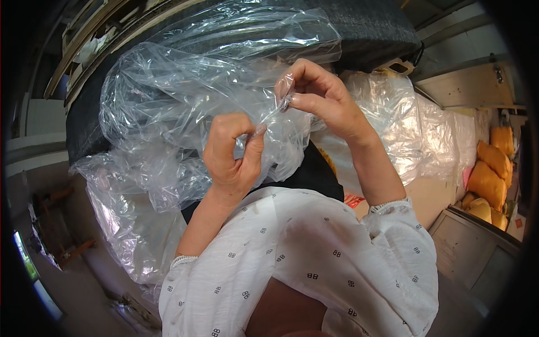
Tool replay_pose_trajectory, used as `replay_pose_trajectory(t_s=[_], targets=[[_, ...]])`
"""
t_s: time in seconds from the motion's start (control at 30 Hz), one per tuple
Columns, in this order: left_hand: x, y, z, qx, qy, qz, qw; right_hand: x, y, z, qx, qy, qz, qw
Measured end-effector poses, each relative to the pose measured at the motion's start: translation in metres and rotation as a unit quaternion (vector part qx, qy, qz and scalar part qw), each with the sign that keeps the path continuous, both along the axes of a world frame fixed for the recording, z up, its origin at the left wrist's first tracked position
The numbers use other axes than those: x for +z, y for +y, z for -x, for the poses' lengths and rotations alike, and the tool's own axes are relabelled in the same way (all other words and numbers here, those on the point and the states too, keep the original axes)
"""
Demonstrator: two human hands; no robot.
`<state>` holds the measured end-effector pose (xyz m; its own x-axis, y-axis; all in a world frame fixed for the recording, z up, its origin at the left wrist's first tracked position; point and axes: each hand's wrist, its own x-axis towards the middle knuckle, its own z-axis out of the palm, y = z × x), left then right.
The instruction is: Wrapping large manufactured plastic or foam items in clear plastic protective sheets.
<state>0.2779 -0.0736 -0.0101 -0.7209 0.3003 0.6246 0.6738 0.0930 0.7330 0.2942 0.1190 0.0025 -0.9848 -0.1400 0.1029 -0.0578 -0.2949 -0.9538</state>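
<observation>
A large heap of clear plastic film (168, 95) spreads in front of me over a dark, cloth-like surface (370, 33). My left hand (231, 149) pinches a twisted strand of the film between thumb and forefinger. Slightly higher and to the right, my right hand (320, 98) pinches the same strand, its fingertips around a small bunched bit. Between the two hands the strand runs short and taut. Behind and below the hands the loose film lies crumpled, reaching down over my lap.
More clear plastic (387, 118) lies to the right, in stacked or folded sheets, and another sheet (132, 230) hangs down at the left. Orange-yellow bundles (488, 180) stand at the far right beside a pale cabinet (474, 258). A wooden frame (92, 42) rises at the upper left.
</observation>
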Motion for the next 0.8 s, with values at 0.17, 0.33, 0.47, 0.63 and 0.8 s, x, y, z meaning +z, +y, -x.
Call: replay_pose_trajectory(t_s=[0.17, 0.33, 0.47, 0.63, 0.8], targets=[[-0.001, -0.002, 0.0, 0.006, 0.02, 0.011, 1.0, 0.015, -0.002, 0.001, -0.002, 0.058, -0.045, 0.997], [-0.001, -0.002, 0.001, 0.009, 0.02, 0.002, 1.0, 0.014, 0.005, 0.003, 0.014, 0.054, -0.079, 0.995], [0.002, -0.003, 0.001, 0.003, 0.032, -0.001, 0.999, 0.008, 0.006, 0.005, -0.013, 0.068, -0.072, 0.995], [0.006, -0.002, 0.001, -0.019, 0.055, 0.008, 0.998, 0.01, 0.002, 0.008, -0.033, 0.112, -0.068, 0.991], [0.006, -0.002, 0.001, -0.027, 0.071, 0.006, 0.997, 0.02, -0.001, 0.008, -0.053, 0.13, -0.098, 0.985]])
